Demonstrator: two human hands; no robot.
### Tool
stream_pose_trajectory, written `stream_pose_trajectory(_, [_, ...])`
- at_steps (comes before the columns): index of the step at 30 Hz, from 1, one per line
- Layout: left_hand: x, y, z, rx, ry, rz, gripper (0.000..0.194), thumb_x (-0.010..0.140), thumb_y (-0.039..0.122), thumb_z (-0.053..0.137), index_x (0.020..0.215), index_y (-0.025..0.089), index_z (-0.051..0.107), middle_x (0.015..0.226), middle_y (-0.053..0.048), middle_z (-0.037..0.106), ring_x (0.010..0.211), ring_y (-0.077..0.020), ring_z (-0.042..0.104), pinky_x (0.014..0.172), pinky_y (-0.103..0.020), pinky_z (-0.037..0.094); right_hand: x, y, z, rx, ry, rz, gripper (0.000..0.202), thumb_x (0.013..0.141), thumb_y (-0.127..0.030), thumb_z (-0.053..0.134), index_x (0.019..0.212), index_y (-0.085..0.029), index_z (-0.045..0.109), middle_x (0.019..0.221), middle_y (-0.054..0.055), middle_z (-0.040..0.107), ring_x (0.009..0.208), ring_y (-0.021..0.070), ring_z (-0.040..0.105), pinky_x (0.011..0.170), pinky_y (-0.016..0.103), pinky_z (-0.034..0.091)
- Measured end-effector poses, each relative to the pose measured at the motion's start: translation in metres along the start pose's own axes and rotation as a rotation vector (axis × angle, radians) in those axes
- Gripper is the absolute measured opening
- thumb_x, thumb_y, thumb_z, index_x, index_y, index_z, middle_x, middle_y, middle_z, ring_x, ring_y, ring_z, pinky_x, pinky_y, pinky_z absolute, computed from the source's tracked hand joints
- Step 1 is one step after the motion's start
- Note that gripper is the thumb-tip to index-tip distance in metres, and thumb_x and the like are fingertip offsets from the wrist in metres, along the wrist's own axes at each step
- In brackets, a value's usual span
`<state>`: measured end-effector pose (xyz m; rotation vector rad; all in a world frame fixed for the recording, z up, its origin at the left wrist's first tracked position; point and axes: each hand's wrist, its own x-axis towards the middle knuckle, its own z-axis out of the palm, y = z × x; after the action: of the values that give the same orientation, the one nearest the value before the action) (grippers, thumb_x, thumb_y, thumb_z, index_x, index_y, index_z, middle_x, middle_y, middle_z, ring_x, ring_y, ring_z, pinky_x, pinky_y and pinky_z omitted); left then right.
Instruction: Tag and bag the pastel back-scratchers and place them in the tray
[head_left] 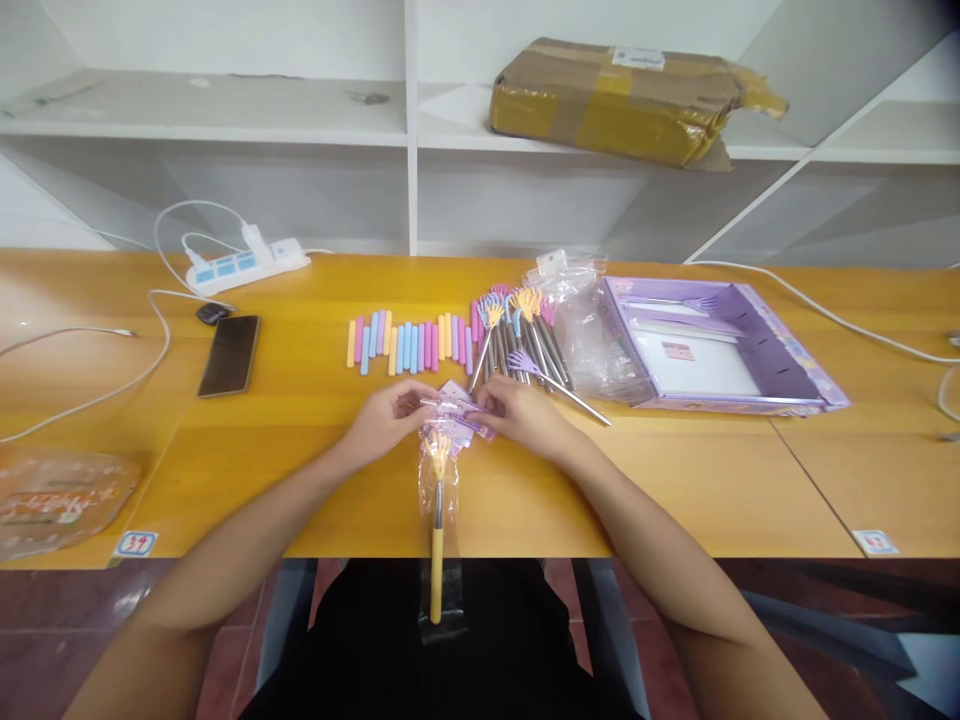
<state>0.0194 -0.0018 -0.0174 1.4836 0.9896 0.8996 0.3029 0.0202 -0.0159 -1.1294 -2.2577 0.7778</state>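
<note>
A yellow back scratcher (436, 575) hangs inside a clear plastic bag (452, 500), its lower end over the table's front edge. My left hand (391, 415) pinches the top of the bag. Opposite it, my right hand (523, 412) has its fingers closed on a printed purple card (480, 428) at the bag's mouth; more purple cards lie between the hands. Just beyond my right hand rests a purple back scratcher (559, 385) with a bare metal rod. Behind it is a pile of back scratchers (525, 330) with hand-shaped heads in several colours.
Coloured handle sleeves (411, 345) stand in a row left of the pile. To the right are clear bags (600, 345) and an open purple box (772, 400). A phone (229, 355) and power strip (251, 265) lie left. A taped carton (607, 100) sits on the shelf.
</note>
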Motion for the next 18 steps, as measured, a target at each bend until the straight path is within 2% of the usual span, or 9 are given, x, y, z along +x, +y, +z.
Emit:
stream_pose_trajectory(4, [0.001,-0.001,-0.002,0.009,0.028,0.015,0.026,0.099,0.041,0.074,0.112,0.019,0.075,0.112,-0.008,0.077,0.105,-0.0208,0.073,0.097,-0.038,0.058,0.0,0.0,-0.002,0.262,0.004,0.101,0.032,0.102,-0.048,0.071,0.088,-0.02,0.066,0.076,-0.001,0.064,0.064,0.0149,0.055,0.061,0.028,0.042])
stream_pose_trajectory(6, [0.001,-0.001,-0.001,0.0,0.008,0.005,0.027,0.096,0.039,0.077,0.114,0.019,0.074,0.115,-0.009,0.077,0.105,-0.0209,0.073,0.097,-0.038,0.058,-0.001,-0.004,0.001,0.337,0.106,0.13,0.032,0.103,-0.051,0.068,0.092,-0.021,0.065,0.074,-0.001,0.063,0.063,0.0155,0.056,0.059,0.028,0.045])
stream_pose_trajectory(9, [-0.001,-0.002,0.002,-0.01,-0.038,0.0,0.034,0.092,0.033,0.08,0.122,0.019,0.072,0.122,-0.011,0.076,0.108,-0.0214,0.073,0.099,-0.039,0.058,-0.004,-0.015,0.005,0.321,0.344,0.03,0.027,0.105,-0.048,0.064,0.096,-0.023,0.065,0.082,0.002,0.066,0.068,0.0174,0.061,0.063,0.031,0.052])
stream_pose_trajectory(11, [-0.002,-0.002,0.004,-0.017,-0.041,0.001,0.032,0.095,0.033,0.077,0.123,0.018,0.072,0.123,-0.011,0.076,0.11,-0.0221,0.073,0.101,-0.04,0.058,-0.007,-0.023,0.008,0.247,0.403,-0.133,0.019,0.105,-0.041,0.065,0.097,-0.024,0.067,0.091,0.006,0.07,0.078,0.02,0.068,0.069,0.035,0.058])
stream_pose_trajectory(14, [-0.001,-0.003,0.004,-0.026,-0.001,0.01,0.028,0.099,0.04,0.072,0.117,0.018,0.074,0.117,-0.01,0.077,0.11,-0.0226,0.073,0.1,-0.04,0.058,-0.011,-0.03,0.014,0.137,0.273,-0.418,0.003,0.101,-0.028,0.07,0.103,-0.025,0.07,0.099,0.008,0.076,0.09,0.0221,0.075,0.077,0.037,0.063])
stream_pose_trajectory(15, [-0.001,-0.002,0.003,-0.02,0.018,0.016,0.029,0.099,0.042,0.072,0.115,0.018,0.075,0.115,-0.01,0.077,0.108,-0.0225,0.073,0.099,-0.039,0.057,-0.013,-0.03,0.017,0.097,0.212,-0.49,0.005,0.101,-0.025,0.07,0.106,-0.026,0.071,0.101,0.008,0.077,0.091,0.0215,0.076,0.078,0.036,0.063])
stream_pose_trajectory(18, [0.0,0.0,0.002,0.021,0.062,0.033,0.032,0.1,0.049,0.071,0.107,0.018,0.076,0.105,-0.007,0.077,0.1,-0.0212,0.072,0.093,-0.036,0.057,-0.015,-0.029,0.029,-0.042,0.125,-0.573,0.008,0.103,-0.022,0.067,0.107,-0.026,0.072,0.103,0.007,0.079,0.091,0.019,0.077,0.077,0.032,0.064])
